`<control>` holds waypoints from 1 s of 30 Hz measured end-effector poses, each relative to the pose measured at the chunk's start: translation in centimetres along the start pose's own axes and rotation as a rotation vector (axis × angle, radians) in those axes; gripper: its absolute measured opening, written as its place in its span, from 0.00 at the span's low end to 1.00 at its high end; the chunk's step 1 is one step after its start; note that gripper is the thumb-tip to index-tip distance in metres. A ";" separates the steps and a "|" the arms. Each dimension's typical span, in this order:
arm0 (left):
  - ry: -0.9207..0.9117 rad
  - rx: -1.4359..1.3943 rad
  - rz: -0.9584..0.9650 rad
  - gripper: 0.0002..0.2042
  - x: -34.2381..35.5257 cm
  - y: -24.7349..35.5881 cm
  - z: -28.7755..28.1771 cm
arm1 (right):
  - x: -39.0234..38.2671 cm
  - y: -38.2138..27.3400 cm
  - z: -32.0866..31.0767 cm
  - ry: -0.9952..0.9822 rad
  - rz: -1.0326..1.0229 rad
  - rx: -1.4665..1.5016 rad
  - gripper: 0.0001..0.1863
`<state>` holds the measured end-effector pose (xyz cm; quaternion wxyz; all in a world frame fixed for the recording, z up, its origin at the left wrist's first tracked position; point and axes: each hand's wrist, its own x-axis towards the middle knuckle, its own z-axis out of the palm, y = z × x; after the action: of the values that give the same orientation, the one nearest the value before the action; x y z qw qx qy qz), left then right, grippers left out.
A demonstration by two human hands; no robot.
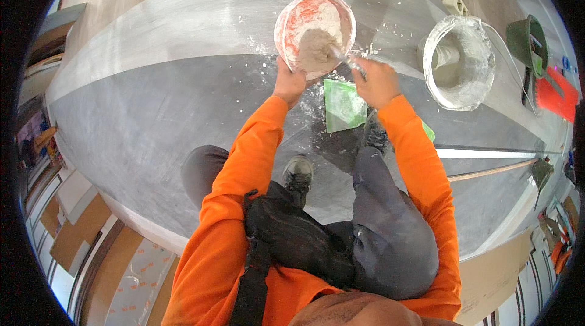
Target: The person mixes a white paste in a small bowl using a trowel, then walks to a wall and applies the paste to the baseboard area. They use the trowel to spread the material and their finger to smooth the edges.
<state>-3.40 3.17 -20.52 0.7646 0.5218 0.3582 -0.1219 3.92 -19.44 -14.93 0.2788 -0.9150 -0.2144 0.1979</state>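
Observation:
My left hand [289, 84] grips the lower left rim of a round red-and-white bowl [295, 24], coated with pale residue and holding a greyish-beige paste [315, 46]. My right hand [375, 82] is closed on the handle of a metal mixing tool [347, 58], whose far end is in the paste and too smeared to make out fully. A green, dust-covered square board [345, 105] lies on the floor just below the bowl, between my forearms, with white crumbs scattered around it.
A plaster-coated bucket [468, 85] stands to the right near a power strip [454, 3]. A dark green bucket [519, 46] and red tool [556, 95] are at far right, above a long wooden handle [490, 170]. Cardboard sheets [496, 271] border the grey floor [134, 113].

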 end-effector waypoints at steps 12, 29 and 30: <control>-0.028 -0.015 0.051 0.33 0.5 -1.3 -0.1 | -0.9 -1.3 0.9 -0.014 -0.204 0.088 0.16; -0.020 -0.052 -0.013 0.31 0.3 -0.1 0.5 | -0.7 -1.5 1.5 -0.010 -0.221 -0.183 0.19; -0.023 -0.067 -0.024 0.31 0.1 0.3 0.7 | -0.9 -1.7 1.4 -0.061 -0.248 -0.206 0.19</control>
<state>-2.82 2.71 -20.24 0.7841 0.4900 0.3597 -0.1249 1.99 -18.00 -14.79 0.1990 -0.8989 -0.3530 0.1665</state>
